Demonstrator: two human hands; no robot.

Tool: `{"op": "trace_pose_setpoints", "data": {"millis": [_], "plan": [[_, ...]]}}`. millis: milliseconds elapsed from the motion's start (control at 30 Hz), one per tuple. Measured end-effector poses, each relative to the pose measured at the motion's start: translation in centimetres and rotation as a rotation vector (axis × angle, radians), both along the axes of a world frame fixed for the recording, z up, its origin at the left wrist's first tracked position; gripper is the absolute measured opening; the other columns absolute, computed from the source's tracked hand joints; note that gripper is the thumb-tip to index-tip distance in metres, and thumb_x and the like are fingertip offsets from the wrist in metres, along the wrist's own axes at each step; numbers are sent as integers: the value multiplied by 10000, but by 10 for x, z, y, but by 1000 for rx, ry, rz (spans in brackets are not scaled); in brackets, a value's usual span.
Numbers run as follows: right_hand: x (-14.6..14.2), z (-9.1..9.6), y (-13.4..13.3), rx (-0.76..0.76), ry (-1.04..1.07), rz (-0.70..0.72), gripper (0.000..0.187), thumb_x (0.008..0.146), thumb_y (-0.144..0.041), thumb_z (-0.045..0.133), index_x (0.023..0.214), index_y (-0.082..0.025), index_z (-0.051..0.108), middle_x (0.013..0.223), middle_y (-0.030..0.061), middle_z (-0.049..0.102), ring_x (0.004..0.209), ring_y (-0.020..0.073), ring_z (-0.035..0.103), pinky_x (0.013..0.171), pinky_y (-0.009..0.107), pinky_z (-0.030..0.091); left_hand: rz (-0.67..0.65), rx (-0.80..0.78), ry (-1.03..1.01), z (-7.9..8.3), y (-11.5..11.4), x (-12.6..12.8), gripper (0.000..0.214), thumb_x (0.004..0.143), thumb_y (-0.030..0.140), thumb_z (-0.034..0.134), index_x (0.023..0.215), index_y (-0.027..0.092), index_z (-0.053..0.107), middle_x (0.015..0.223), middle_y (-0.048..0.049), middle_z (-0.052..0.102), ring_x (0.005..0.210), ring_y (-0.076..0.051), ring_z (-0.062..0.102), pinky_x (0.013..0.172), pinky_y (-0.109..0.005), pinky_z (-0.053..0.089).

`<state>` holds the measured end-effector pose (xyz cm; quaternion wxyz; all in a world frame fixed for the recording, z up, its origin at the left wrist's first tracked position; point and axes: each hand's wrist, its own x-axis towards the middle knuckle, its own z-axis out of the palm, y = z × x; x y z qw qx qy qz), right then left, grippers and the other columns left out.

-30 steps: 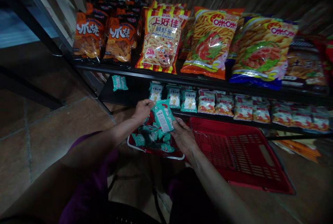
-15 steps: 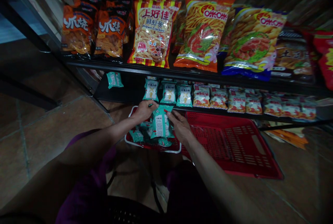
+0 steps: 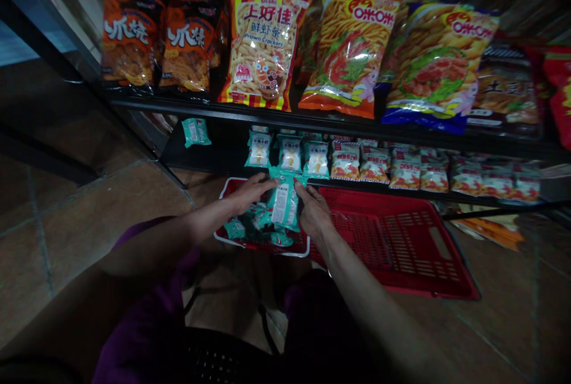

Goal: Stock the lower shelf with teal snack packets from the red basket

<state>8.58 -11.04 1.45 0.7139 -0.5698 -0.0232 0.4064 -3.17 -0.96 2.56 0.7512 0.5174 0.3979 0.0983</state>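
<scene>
Two hands on one teal snack packet [image 3: 284, 202]: left hand [image 3: 250, 189] and right hand [image 3: 314, 214] fingers pinch its side edges so it stands upright, apparently back-label out, just above the small red basket [image 3: 267, 251] of matching packets.

At the right edge, a red bag [image 3: 559, 96] is running out of frame. Mid-frame, the teal packet [image 3: 284, 205] is partly covering the small basket [image 3: 263, 248], its print blurring.

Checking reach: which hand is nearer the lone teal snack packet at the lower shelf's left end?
Left. The left hand is below-right of the lone teal snack packet; the right hand, gripping another teal packet, is farther right.
</scene>
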Motion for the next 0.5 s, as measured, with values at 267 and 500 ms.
{"op": "trace_pose_setpoints", "data": {"millis": [267, 500], "plan": [[3, -1, -2, -11, -3, 22, 363, 529, -396, 824, 772, -193, 647, 685, -26, 689, 596, 128, 608, 647, 283, 514, -132, -164, -62, 7, -9, -1, 397, 696, 363, 706, 1031, 165, 625, 1044, -87, 672, 934, -215, 597, 850, -358, 425], [4, 1, -6, -63, 1, 167, 369, 563, -437, 800, 813, -211, 649, 780, -19, 690, 693, 127, 608, 598, 236, 476, 39, -116, -76, 5, 0, -2, 328, 714, 344, 698, 967, 143, 641, 923, -72, 685, 767, -158, 603, 730, -286, 449]]}}
